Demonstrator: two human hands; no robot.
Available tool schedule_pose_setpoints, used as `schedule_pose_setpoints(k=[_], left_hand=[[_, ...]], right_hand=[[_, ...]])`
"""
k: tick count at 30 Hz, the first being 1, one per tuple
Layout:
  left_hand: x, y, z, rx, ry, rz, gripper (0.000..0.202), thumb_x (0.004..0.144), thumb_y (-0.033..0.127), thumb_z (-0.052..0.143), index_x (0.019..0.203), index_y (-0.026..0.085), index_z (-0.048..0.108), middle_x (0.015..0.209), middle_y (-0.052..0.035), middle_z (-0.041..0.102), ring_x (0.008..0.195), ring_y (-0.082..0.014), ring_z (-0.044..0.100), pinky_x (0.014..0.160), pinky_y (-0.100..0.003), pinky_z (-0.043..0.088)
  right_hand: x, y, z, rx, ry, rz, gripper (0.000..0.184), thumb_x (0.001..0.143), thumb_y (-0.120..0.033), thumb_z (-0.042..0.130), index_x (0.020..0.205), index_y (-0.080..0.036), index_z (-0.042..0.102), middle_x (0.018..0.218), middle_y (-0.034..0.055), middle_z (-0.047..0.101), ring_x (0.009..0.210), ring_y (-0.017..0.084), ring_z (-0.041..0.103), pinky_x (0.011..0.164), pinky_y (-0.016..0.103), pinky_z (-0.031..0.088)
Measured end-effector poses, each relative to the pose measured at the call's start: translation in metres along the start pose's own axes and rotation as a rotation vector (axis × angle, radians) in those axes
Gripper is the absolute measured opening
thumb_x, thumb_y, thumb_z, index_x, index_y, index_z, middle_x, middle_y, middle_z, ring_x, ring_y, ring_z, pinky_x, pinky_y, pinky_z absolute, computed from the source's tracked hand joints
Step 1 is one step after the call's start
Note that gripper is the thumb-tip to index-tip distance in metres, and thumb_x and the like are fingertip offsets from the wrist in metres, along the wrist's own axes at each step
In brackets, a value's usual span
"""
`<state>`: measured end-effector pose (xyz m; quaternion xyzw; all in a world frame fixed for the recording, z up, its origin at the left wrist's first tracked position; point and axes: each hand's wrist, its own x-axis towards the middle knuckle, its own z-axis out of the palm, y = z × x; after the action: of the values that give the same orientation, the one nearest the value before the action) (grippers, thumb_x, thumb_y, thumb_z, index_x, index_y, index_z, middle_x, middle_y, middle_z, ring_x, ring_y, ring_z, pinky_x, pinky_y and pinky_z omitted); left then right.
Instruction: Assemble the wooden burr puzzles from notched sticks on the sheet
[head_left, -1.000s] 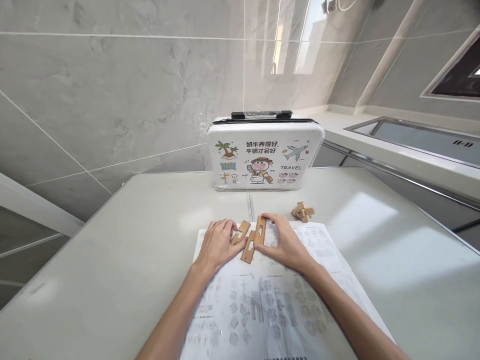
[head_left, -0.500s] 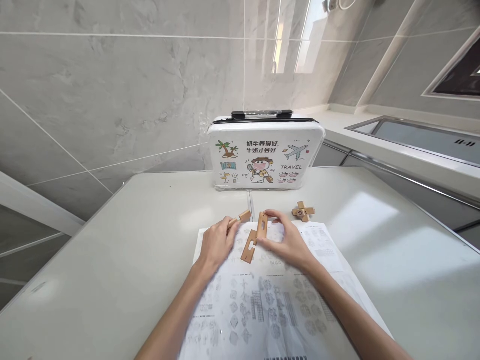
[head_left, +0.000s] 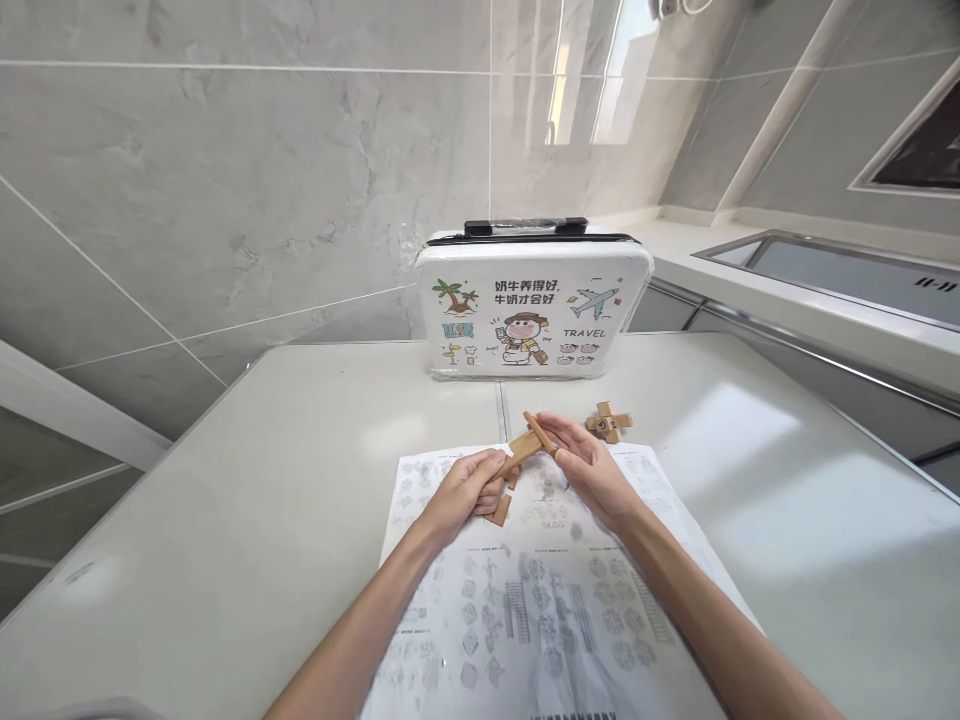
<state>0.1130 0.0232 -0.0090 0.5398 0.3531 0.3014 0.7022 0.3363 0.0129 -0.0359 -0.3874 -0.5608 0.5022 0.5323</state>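
My left hand [head_left: 459, 492] is closed on a flat wooden puzzle piece [head_left: 519, 448], lifted a little above the printed instruction sheet [head_left: 540, 600]. My right hand [head_left: 589, 468] pinches a second wooden piece [head_left: 539, 432] that crosses the first one between the two hands. A third wooden piece [head_left: 499, 510] lies flat on the sheet just below my left hand's fingers. An assembled wooden cross puzzle [head_left: 608, 423] rests on the table just right of my right hand.
A white cartoon-printed case [head_left: 534, 300] with a black handle stands upright against the tiled wall behind the hands. The pale table [head_left: 262, 500] has a seam down its middle. A counter with a sunken sink [head_left: 840, 270] runs along the right.
Both hands have lifted their wooden pieces off the sheet and brought them together, crossing. One piece stays on the paper.
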Motion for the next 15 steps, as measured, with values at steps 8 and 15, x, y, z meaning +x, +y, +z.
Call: schedule_pose_setpoints(k=[8,15], left_hand=[[-0.0005,0.0009,-0.0066,-0.120,-0.065,-0.015,0.043,0.096,0.058,0.065,0.080,0.019,0.053,0.058,0.0115,0.022,0.049,-0.0068,0.014,0.048,-0.026,0.015],[-0.0012,-0.0004,-0.0090,-0.140,-0.098,-0.029,0.044,0.097,0.058,0.065,0.082,0.018,0.057,0.058,0.0114,0.024,0.049,-0.0065,0.015,0.047,-0.025,0.013]], right_hand=[[-0.0005,-0.0064,0.0025,0.024,-0.079,0.000,0.085,0.078,-0.078,0.077,0.146,-0.032,0.058,0.160,0.0114,0.055,0.150,0.037,0.049,0.120,0.058,0.045],[-0.0016,-0.0096,-0.0023,0.046,-0.097,-0.003,0.072,0.079,-0.064,0.086,0.141,-0.034,0.065,0.160,0.0085,0.056,0.149,0.038,0.049,0.120,0.059,0.045]])
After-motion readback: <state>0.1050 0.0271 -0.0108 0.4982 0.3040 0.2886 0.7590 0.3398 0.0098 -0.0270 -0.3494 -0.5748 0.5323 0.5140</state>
